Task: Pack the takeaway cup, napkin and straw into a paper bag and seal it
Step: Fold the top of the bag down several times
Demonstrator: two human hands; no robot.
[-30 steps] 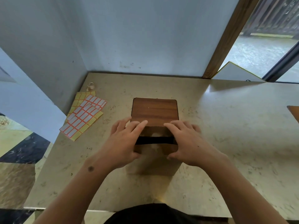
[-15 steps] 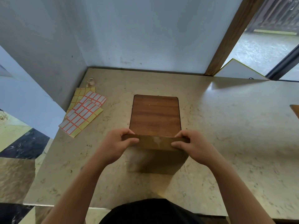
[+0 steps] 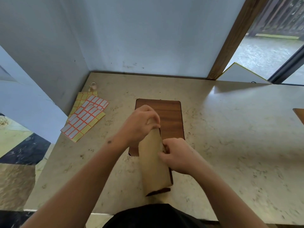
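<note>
a: paper bag (image 3: 153, 163) — where was it?

b: it lay on the table (image 3: 230, 137), long way pointing from the person toward the wall, its near end close to the table's front edge. the far part of it overlapped a dark wooden board (image 3: 169, 116) that sat flat on the table.

a: and the hands?

b: both were on it. the left hand (image 3: 139, 124) was at the far end of the bag, its fingers (image 3: 154, 120) curled and pinching the top edge of the paper. the right hand (image 3: 177, 156) was at the bag's right edge, about midway along, its fingers also curled and gripping the paper there.

a: could you see the cup, the napkin or the straw?

b: no, the bag was closed to the camera, so i could not tell what was inside.

a: anything else on the table?

b: to the left of the board, sheets of label stickers (image 3: 85, 116) with orange borders on yellow backing, fanned over one another. just beyond them, near the wall corner, a small roll of tape (image 3: 93, 85). a white panel with a yellow edge (image 3: 241, 74) leaned at the far right by the wooden door frame.
</note>
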